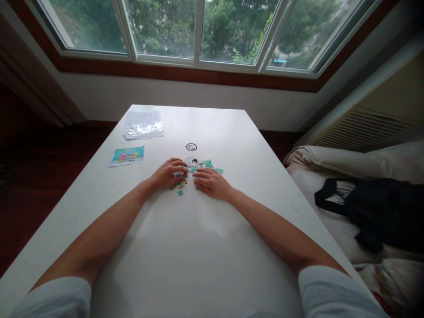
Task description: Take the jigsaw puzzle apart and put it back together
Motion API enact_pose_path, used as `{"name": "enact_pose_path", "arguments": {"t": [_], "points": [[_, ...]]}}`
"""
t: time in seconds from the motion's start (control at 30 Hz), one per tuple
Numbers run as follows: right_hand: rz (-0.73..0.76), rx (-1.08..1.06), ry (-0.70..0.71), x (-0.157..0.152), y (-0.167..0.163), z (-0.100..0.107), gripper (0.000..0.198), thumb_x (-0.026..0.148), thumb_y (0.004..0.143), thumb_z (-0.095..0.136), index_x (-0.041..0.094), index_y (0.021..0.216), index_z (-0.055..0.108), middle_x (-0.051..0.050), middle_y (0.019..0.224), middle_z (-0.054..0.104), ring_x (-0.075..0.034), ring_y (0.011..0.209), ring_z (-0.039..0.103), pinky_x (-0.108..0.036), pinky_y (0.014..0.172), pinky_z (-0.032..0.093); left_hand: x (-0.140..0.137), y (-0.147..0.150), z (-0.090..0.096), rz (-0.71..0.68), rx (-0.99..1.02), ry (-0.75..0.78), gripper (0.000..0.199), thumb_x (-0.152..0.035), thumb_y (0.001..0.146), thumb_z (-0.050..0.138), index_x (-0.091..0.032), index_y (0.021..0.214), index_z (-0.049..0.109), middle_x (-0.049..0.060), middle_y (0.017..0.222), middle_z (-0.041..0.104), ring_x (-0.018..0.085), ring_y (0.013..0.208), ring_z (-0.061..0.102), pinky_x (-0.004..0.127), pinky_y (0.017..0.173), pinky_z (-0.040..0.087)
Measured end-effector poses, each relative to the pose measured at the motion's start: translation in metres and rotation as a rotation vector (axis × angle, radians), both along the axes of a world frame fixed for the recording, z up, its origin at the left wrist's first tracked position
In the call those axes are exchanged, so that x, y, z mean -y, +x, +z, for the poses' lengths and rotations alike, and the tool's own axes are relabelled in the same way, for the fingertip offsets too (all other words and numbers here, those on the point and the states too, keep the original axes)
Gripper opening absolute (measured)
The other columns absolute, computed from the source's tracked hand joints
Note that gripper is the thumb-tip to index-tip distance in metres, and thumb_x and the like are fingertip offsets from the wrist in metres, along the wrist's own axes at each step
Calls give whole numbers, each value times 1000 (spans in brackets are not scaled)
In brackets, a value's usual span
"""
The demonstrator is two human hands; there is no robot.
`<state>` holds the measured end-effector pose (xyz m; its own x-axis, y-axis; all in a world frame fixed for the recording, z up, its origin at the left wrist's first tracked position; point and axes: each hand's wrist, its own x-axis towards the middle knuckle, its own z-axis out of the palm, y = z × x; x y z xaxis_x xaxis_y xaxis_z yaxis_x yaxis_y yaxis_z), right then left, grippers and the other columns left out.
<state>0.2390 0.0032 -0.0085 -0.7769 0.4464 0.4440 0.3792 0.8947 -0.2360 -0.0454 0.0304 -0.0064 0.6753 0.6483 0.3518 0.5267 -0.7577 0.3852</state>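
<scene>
Close together over the white tabletop [198, 247], the left hand [170, 172] arched over one part of a scatter of jigsaw pieces [207, 163], and the right hand [212, 182] lay palm down over another, with turquoise ones showing just beyond it. Both hands were loosely curled; whether either grip was pinching a piece, I could not tell. A pale round disc [191, 162] lay just past them, a dark-rimmed disc [191, 147] behind it. Off to the left were a cartoon picture sheet [128, 155] and, farther back, a transparent plastic bag [145, 123].
</scene>
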Motion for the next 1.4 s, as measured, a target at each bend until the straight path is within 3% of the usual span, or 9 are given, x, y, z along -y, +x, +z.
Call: {"name": "enact_pose_path", "arguments": {"t": [0.2,0.43,0.6,0.73,0.83,0.93,1.07,1.23,1.4], "points": [[99,37,-8,6,-4,5,18,28,101,56,23,109,72,-7,120,74,-21,116,64,-42,106,46,-4,0,-2,-25,22,-16,21,-35,98,61,-32,108,79,4,130,70,24,130,53,45,113,43],[33,78,43,13,-6,14,21,30,103,52,21,99,72,-9,110,74,-22,104,63,-40,95,45,0,0,4,-6,53,-36,18,-37,92,67,-26,103,77,7,128,70,25,129,54,45,113,43],[130,143,55,23,-12,17,25,33,104,51,21,93,70,-7,96,71,-20,92,61,-35,84,44,2,-5,9,-79,-39,-110,48,-46,82,79,-27,124,69,9,149,55,30,145,40,49,120,37],[56,135,50,17,-6,15,26,31,104,51,20,88,68,-7,91,69,-19,86,60,-34,82,44,1,-12,11,-81,-92,-143,61,-45,79,81,-29,135,64,9,156,48,33,150,33,51,121,35],[37,124,47,18,-5,14,23,30,104,52,20,91,69,-8,96,70,-20,89,61,-35,84,45,-2,-16,11,-70,-38,-167,52,-42,85,75,-28,134,65,10,151,52,30,145,41,48,120,38],[102,122,45,26,-11,14,21,34,103,55,22,109,71,-10,120,71,-23,111,62,-38,95,47,-4,-18,9,-72,29,-188,42,-40,91,69,-26,130,68,12,146,57,27,138,49,45,119,40],[138,167,36,34,-20,12,43,43,101,58,21,138,61,-14,151,54,-29,143,44,-49,116,37,-6,-19,5,-71,71,-189,37,-41,94,65,-25,126,70,12,142,59,26,136,51,44,118,40],[97,145,1,29,-17,6,43,40,102,57,20,140,60,-15,145,60,-28,138,51,-48,116,40,-3,-17,9,-69,10,-174,40,-47,92,67,-28,127,70,10,144,57,27,136,50,44,118,40],[80,93,17,22,-13,5,28,38,103,55,21,122,68,-11,131,68,-26,125,61,-44,107,47,3,-16,16,-82,-102,-163,67,-54,82,78,-31,142,59,11,151,50,31,141,45,47,119,38]]}}
